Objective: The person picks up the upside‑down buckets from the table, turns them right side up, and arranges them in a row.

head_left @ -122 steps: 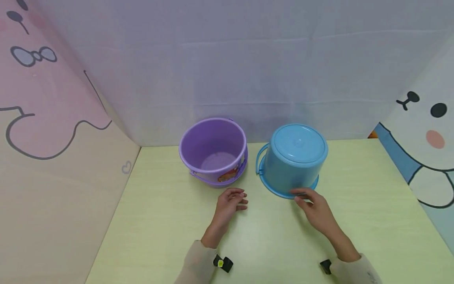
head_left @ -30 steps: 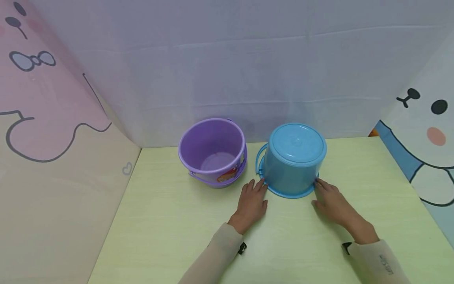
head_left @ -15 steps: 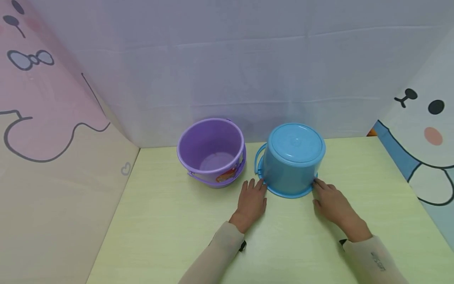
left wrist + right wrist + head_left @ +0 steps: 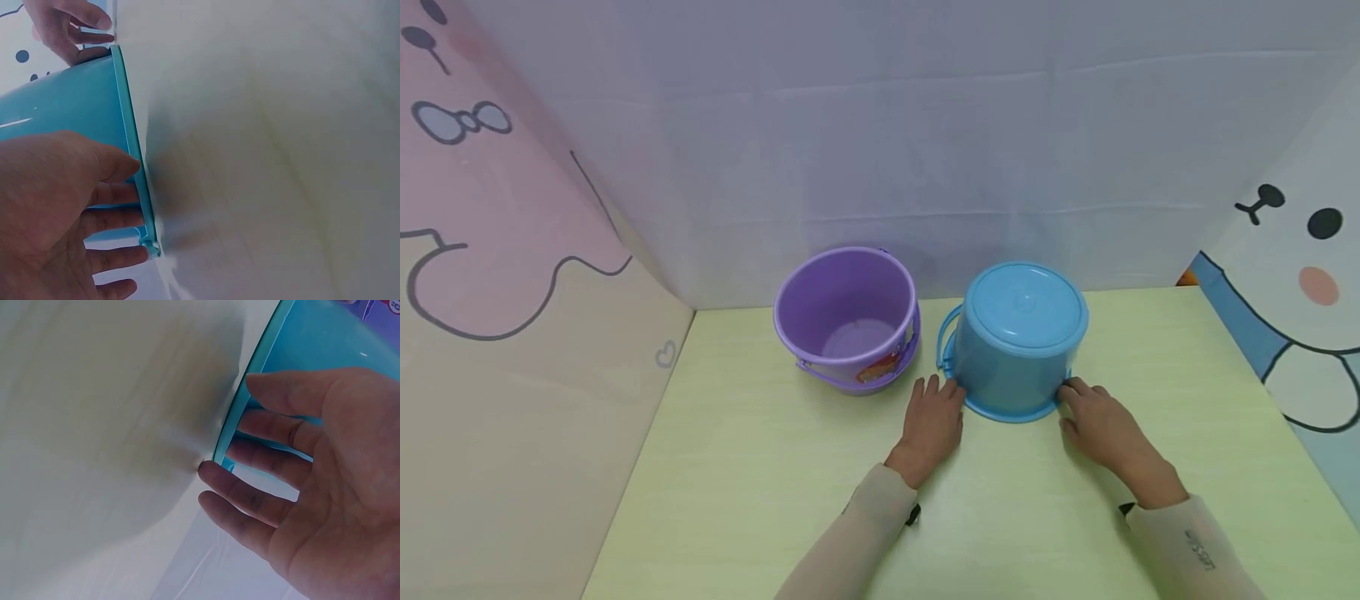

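Observation:
A light blue plastic bucket [image 4: 1026, 304] stands upside down near the back of the table, its flat base on top. Its handle [image 4: 943, 329] hangs on the left side. At the front left of its rim [image 4: 133, 134], my left hand [image 4: 931, 423] rests with fairly straight fingers, thumb and fingertips against it. On the opposite side, my right hand [image 4: 1101, 425] touches the rim with thumb and fingertips, the fingers slightly bent. Two of its fingers extend past the rim in the right wrist view. Left of the blue bucket, a purple bucket [image 4: 820, 300] stands upright, showing its inside.
The pale yellow-green table [image 4: 760, 467] meets a plain light cloth wall [image 4: 925, 150] behind the buckets. Cartoon-printed panels border the left [image 4: 505, 433] and right [image 4: 1300, 317] sides. A small dark wrist device [image 4: 913, 514] shows by the left sleeve.
Both hands have moved to opposite sides of the blue bucket's rim; the left came from in front of the purple bucket. In the last half second the blue bucket shifts very slightly toward me.

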`<state>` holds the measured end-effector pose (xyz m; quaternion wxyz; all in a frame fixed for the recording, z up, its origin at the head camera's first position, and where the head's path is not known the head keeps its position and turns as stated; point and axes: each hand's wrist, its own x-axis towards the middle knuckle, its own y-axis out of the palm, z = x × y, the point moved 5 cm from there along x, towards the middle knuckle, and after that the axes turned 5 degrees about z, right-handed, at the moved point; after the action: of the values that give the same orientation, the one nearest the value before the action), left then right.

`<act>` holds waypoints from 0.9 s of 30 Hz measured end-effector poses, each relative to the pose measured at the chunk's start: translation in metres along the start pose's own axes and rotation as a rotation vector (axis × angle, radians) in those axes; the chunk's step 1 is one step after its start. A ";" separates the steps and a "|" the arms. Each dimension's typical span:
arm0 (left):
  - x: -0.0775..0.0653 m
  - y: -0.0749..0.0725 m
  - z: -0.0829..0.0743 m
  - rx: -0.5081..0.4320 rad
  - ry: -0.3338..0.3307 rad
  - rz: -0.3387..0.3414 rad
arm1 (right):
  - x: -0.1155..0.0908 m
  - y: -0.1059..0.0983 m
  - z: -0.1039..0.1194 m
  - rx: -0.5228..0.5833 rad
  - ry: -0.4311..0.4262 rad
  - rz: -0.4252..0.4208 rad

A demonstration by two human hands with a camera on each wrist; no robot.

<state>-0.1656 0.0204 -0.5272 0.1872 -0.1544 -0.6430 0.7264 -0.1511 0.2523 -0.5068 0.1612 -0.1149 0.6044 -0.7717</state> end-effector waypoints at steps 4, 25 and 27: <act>0.000 0.000 0.000 0.009 0.005 -0.012 | -0.001 0.001 0.001 0.014 -0.006 0.010; 0.000 0.000 0.005 0.012 0.059 0.030 | -0.005 0.002 -0.002 0.070 -0.083 0.023; -0.001 0.000 0.005 0.017 0.059 0.041 | -0.006 0.002 -0.001 0.071 -0.094 0.016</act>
<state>-0.1667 0.0150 -0.5262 0.1923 -0.1872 -0.6277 0.7308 -0.1463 0.2553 -0.5094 0.1993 -0.1404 0.5692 -0.7852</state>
